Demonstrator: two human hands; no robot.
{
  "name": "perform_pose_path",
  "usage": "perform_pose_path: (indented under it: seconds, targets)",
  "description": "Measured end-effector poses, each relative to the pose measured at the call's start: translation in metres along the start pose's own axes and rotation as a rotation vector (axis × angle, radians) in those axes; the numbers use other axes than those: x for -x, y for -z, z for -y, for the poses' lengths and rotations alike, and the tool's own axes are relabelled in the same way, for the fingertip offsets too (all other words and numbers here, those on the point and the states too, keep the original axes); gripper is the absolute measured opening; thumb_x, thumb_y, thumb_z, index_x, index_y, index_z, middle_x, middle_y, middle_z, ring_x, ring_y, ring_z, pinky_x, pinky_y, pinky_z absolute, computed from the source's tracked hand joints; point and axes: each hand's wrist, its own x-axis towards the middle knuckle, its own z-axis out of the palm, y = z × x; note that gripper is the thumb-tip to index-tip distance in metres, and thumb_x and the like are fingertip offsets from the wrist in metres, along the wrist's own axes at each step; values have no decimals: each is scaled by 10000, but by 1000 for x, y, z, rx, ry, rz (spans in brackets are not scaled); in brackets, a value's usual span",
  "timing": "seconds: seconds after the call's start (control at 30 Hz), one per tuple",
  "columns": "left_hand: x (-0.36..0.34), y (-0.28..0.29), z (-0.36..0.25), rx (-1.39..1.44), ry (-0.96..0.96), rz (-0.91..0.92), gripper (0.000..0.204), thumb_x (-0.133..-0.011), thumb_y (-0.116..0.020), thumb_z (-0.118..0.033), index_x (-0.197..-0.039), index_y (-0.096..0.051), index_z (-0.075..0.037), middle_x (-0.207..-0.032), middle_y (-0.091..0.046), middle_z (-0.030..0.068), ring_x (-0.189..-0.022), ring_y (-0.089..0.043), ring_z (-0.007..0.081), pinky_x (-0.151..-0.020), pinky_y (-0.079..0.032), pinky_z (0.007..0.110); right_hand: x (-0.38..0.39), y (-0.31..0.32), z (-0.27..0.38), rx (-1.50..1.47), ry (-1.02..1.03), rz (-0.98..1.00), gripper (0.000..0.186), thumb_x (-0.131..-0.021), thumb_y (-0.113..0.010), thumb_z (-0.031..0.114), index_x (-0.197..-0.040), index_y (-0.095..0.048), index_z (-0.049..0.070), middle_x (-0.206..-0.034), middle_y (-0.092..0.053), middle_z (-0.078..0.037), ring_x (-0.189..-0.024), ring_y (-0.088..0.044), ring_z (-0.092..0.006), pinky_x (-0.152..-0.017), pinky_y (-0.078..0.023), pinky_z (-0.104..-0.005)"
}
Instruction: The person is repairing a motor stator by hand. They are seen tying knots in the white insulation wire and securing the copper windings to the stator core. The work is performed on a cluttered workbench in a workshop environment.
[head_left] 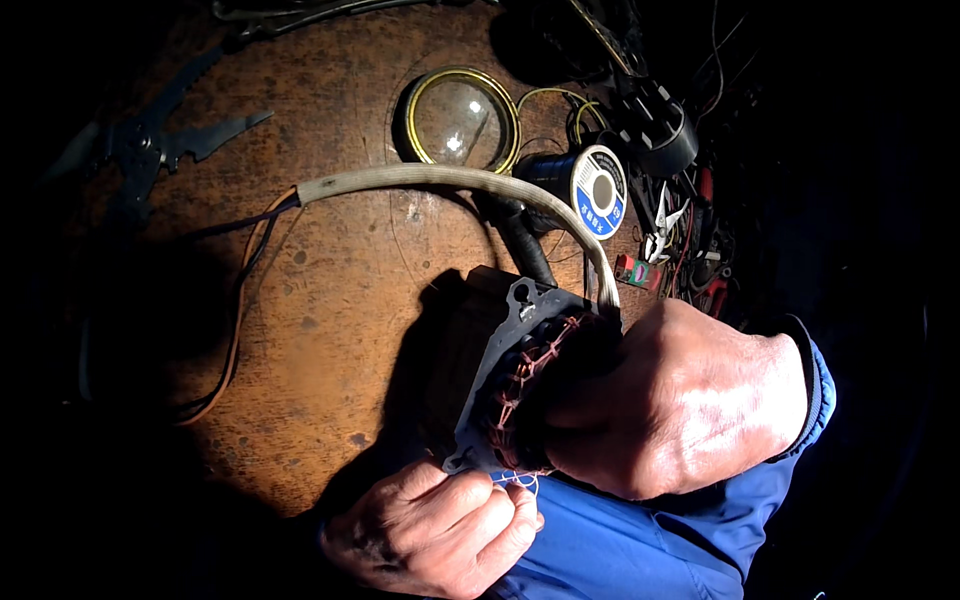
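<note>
Perhaps uneven pulling could snag the thin cord (518, 477) on the metal core (490, 380); left hand (440, 525) pinches it, right hand's (680, 400) fingers I cannot tell.

I'm reading a workshop from afar | worn wooden worktop (320, 320) (scratched and stained) | wire spool (598, 193), yellow-rimmed round glass (460, 118), pliers-like tool (660, 228) on it | wire-wound metal core (492, 380) at its edge

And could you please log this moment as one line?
left hand: at pale thread | right hand: over laced coil, fingertips hidden | magnifier: on table | spool: beside magnifier
</note>
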Motion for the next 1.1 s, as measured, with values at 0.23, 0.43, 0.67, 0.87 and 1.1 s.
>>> perform_pose_path:
  seconds: [0.23,0.43,0.67,0.87,1.1]
  targets:
    - [-1,-2,-5,-73,86,-54,186,-867,-813,-249,-933,-747,-88,-704,-603,-47,-727,-638,113,-651,-458,278,-26,12,-20,-65,176,102,176,-766,-755,96,-932,-766,37,-916,-726,-45,-763,-743,-178,-523,-570,-295]
    - [0,-2,2,17,-10,13,185,-865,-815,-248,-932,-746,-90,-695,-596,-49,-729,-641,110,-654,-461,276,0,-14,-8,-54,109,-118,190,-754,-788,77,-936,-768,27,-931,-731,-73,-709,-724,-167,-513,-563,-271]
    - [-5,3,0,-17,59,-9,184,-862,-817,-247,-930,-744,-93,-684,-589,-52,-730,-643,108,-658,-463,274,15,-16,-14,-42,-12,-524,83,-765,-789,-2,-834,-747,20,-804,-693,-90,-582,-676,-156,-451,-518,-282]
    - [-6,6,-2,43,27,-2,191,-870,-821,-243,-945,-751,-82,-708,-607,-51,-711,-622,108,-638,-456,262,30,-30,-9,0,-65,-879,144,-637,-756,25,-770,-708,-2,-745,-646,-111,-568,-632,-168,-476,-464,-267]
    - [0,6,0,193,55,-132,277,-769,-884,-208,-973,-768,-59,-700,-598,-14,-664,-585,162,-594,-473,303,19,-27,-16,-73,-37,-1252,159,-806,-670,-26,-954,-647,-79,-846,-621,-79,-658,-559,-108,-582,-413,-232]
